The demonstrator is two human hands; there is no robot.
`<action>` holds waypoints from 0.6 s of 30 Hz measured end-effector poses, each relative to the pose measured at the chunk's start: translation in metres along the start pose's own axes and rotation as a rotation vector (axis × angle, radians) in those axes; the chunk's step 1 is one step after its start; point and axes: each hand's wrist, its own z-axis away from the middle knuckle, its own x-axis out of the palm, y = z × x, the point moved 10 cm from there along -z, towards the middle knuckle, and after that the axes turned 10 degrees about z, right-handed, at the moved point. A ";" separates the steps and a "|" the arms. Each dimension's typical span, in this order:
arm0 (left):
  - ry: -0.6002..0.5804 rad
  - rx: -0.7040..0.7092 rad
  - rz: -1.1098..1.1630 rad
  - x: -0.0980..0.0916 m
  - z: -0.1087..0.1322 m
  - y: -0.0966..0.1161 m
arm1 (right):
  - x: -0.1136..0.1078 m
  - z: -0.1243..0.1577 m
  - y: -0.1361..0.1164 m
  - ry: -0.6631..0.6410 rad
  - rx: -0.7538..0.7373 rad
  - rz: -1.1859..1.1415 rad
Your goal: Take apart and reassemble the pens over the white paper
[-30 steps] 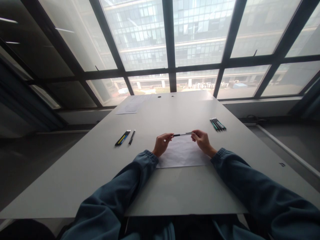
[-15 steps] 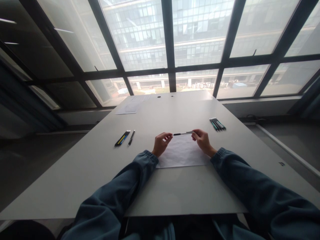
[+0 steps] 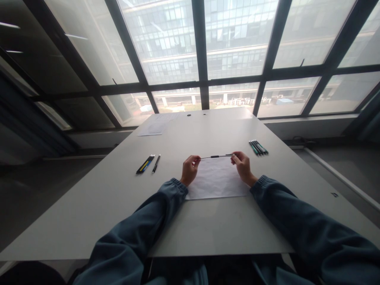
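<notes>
A pen [image 3: 215, 156] is held above the sheet [image 3: 218, 180] in the middle of the scene, stretched crosswise between the left hand [image 3: 189, 169] and the right hand [image 3: 243, 165]. Its clip end is gripped in the fingers of the right hand, with the clip seen along the upper side. From its black grip, a thin dark rod [image 3: 205, 158] is extended to the left, and the left end of this rod is pinched between the fingertips of the left hand. The pen is kept almost level, near the far edge of the sheet. The sheet is laid flat on the white desk [image 3: 218, 225], between the two wrists.

To the left of the left hand, well apart from it, a bundle [image 3: 145, 164] of slim black, yellow and blue items is placed at a slant; whether these are held in a wrapper cannot be told. Just right of the bundle, a black pen [image 3: 156, 164] is laid by itself. To the right and farther than the right hand, a row [image 3: 258, 147] of dark and green pens is set side by side. At the far left of the desk, papers [image 3: 154, 127] are spread, with faint print on them.
</notes>
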 end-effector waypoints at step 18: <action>-0.032 -0.026 0.015 0.004 0.000 -0.006 | -0.005 -0.008 0.021 0.022 0.028 0.206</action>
